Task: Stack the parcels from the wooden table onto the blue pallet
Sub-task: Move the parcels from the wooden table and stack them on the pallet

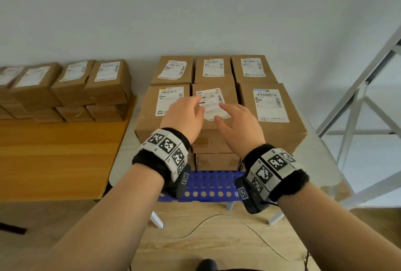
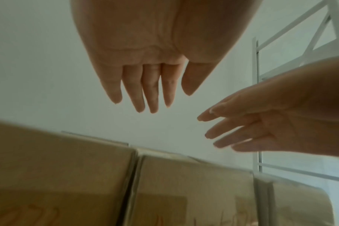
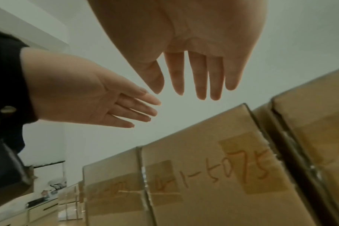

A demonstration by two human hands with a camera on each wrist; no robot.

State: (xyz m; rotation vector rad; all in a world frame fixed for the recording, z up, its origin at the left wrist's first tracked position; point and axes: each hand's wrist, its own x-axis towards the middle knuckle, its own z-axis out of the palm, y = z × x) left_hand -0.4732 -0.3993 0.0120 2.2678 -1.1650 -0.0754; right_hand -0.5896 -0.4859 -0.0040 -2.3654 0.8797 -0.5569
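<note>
1. Both hands hover just above the near-middle box (image 1: 213, 107) of the stack on the blue pallet (image 1: 208, 186). The left hand (image 1: 184, 116) and right hand (image 1: 237, 127) have straight fingers held apart and grasp nothing.
2. The parcels (image 1: 71, 88) left to move lie to the far left on the wooden table (image 1: 54, 153), well apart from both hands. The left hand is the nearer one. The next reach, I judge, must swing left.
3. Their long axes appear to run near to far, so a grip would fall on the left and right sides.
4. The head view alone shows table, pallet and both piles together.
5. The left wrist view shows the left hand (image 2: 155, 61) clear of the box tops with a gap under the fingertips (image 2: 153, 107); whether they graze the label is hard to tell from the head view.
6. The right wrist view shows the right hand (image 3: 194, 53) likewise free, and handwriting on the near box face that the head view hides.
</note>
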